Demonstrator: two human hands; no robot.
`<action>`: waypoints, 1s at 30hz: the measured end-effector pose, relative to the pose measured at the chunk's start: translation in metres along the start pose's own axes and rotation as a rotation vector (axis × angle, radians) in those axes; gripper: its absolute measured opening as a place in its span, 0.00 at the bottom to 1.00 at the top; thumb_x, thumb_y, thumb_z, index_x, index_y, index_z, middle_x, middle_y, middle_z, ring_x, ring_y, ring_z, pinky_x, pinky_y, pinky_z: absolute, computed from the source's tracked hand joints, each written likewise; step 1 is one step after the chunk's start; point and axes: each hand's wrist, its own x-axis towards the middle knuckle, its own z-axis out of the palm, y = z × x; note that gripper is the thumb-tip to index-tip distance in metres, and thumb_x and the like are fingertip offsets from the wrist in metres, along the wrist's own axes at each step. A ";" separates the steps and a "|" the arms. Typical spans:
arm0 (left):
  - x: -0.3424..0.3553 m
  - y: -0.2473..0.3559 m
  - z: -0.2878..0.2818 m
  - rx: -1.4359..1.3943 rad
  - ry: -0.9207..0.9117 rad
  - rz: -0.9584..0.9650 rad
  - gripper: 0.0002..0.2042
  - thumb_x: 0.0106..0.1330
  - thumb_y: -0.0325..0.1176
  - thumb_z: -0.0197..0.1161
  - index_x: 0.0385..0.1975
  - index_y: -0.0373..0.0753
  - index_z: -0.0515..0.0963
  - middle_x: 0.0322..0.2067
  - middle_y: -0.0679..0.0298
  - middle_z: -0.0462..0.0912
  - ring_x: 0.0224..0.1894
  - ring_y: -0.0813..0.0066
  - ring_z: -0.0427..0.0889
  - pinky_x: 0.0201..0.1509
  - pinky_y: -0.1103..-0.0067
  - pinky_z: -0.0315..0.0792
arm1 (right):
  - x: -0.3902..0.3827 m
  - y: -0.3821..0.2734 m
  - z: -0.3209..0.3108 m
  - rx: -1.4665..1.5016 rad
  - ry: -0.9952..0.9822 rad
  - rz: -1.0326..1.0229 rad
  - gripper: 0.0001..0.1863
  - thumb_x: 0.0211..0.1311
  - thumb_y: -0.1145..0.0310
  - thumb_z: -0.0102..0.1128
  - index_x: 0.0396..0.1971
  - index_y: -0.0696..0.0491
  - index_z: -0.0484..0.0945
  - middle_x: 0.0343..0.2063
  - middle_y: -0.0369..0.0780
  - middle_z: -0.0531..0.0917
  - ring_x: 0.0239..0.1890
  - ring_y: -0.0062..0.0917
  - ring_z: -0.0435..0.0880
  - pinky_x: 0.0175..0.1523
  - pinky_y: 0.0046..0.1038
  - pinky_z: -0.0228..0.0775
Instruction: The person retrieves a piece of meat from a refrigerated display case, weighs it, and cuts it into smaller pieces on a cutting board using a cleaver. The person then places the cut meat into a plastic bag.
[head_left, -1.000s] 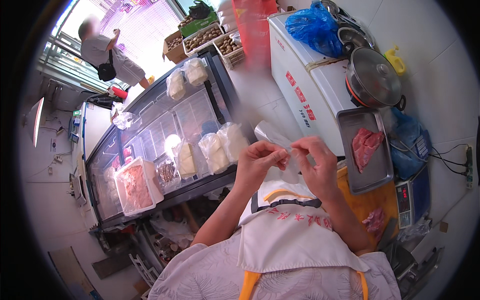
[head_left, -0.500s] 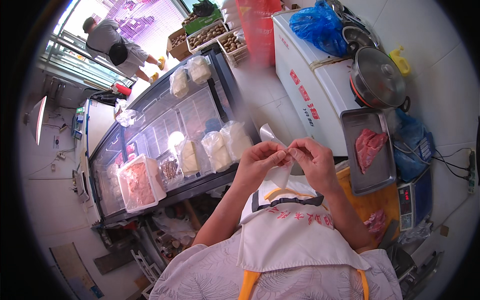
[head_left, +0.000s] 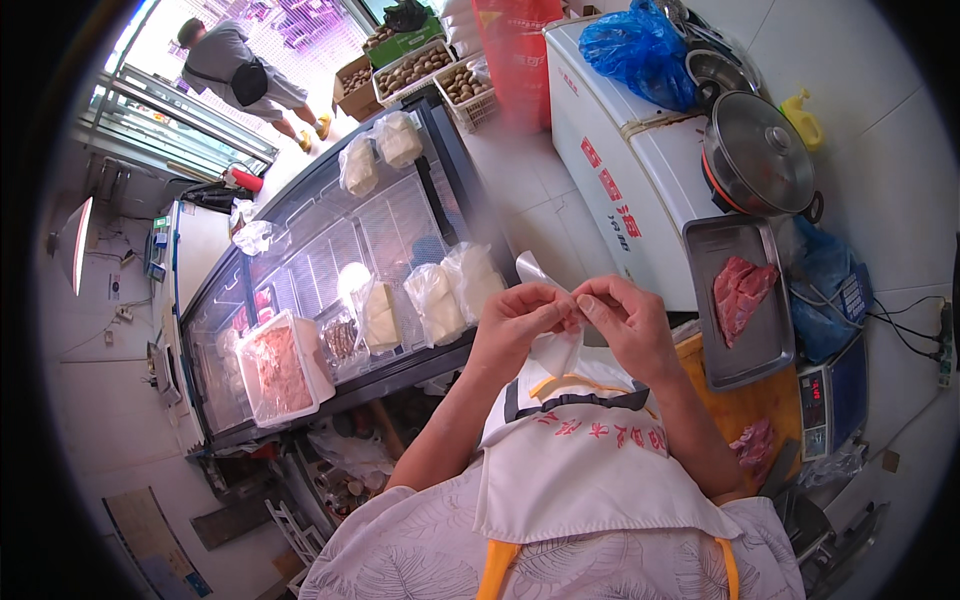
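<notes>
Seen from the head camera, the left hand (head_left: 515,320) and the right hand (head_left: 628,325) meet in front of the chest, fingertips pressed together and pinching the top of a thin clear plastic bag (head_left: 553,345). The bag is limp and crinkled; one corner pokes up above the knuckles and the rest hangs between the palms, just over a white cloth apron (head_left: 585,470) with a dark neck band. Below the hands to the left stands a long glass-topped freezer (head_left: 330,290) with dark rims, its lid smooth and reflective. On the glass lie soft, lumpy white bagged goods (head_left: 455,290) and a square white tray (head_left: 280,365) of pinkish mince. To the right, a flat rectangular steel tray (head_left: 755,340) holds a slab of raw red meat (head_left: 740,290). The steel tray rests partly on an orange cutting board (head_left: 745,405). Behind it, a white chest freezer (head_left: 620,190) carries a round metal pot (head_left: 757,155) with a shiny domed lid and a crumpled blue plastic bag (head_left: 640,45). A small scale (head_left: 828,395) sits near the board's right edge. At the far top left, a person (head_left: 240,70) bends over outside the doorway.
</notes>
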 end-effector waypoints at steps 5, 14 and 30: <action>0.002 -0.003 0.001 -0.016 0.011 0.021 0.07 0.72 0.28 0.68 0.42 0.31 0.85 0.35 0.60 0.89 0.37 0.75 0.87 0.44 0.79 0.81 | 0.000 0.000 -0.002 0.030 -0.018 -0.030 0.09 0.70 0.71 0.68 0.45 0.60 0.84 0.37 0.41 0.89 0.39 0.21 0.90 0.47 0.25 0.81; 0.000 0.001 0.009 0.041 0.030 0.016 0.07 0.71 0.25 0.68 0.43 0.29 0.85 0.36 0.59 0.89 0.38 0.75 0.88 0.46 0.78 0.83 | -0.004 -0.003 -0.001 -0.093 0.067 -0.074 0.06 0.69 0.74 0.68 0.42 0.59 0.86 0.36 0.42 0.90 0.38 0.23 0.91 0.44 0.25 0.81; -0.006 -0.003 0.007 -0.032 -0.031 0.014 0.05 0.69 0.24 0.70 0.39 0.30 0.85 0.35 0.58 0.90 0.38 0.72 0.89 0.45 0.77 0.83 | -0.009 0.002 0.000 -0.207 0.108 -0.159 0.05 0.66 0.75 0.66 0.39 0.58 0.86 0.33 0.42 0.89 0.33 0.26 0.90 0.39 0.26 0.81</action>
